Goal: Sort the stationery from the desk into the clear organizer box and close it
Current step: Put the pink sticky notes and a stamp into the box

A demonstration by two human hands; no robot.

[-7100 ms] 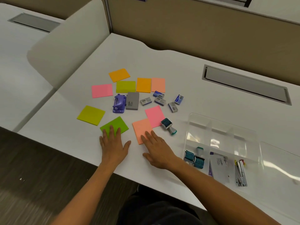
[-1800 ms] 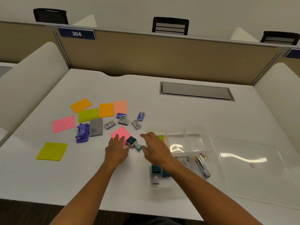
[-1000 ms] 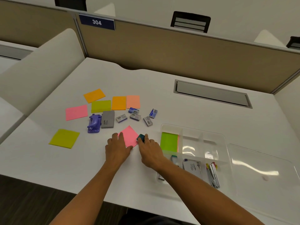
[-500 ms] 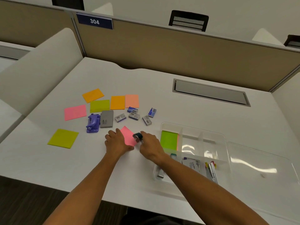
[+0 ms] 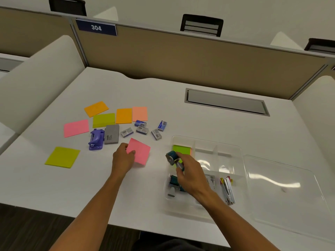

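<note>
Stationery is lying scattered over the left half of the worktop (image 5: 181, 98): coloured sticky notes fanning out toward the far-left corner, a purple hole punch (image 5: 96, 139) touching a grey pad (image 5: 112, 134), then a cluster of small staple boxes (image 5: 143, 129) nearer the middle.

Just in front of them the left hand (image 5: 123, 158) is pinching the near-left edge of a pink sticky note (image 5: 139, 151), thumb on top, so that grip is closed on the paper. The note is lying flat or nearly so, one corner pointing toward the far edge.

Further right, the right hand (image 5: 190, 173) is gripping a teal stamp (image 5: 173, 157) by its handle, fingers curled round it, the stamp's head aiming left and away. It is hanging over the left wall of the clear organizer box (image 5: 241, 151), between the far compartment holding a green note pad (image 5: 182, 150) and the near-left compartment where other teal stamps (image 5: 174, 180) are already sitting.

That is the relation that matters, I would say: the stamps' compartment lies toward the near edge, almost under the wrist, so the stamp needs drawing back and down. The lid (image 5: 282, 189) is lying open at the right.
</note>
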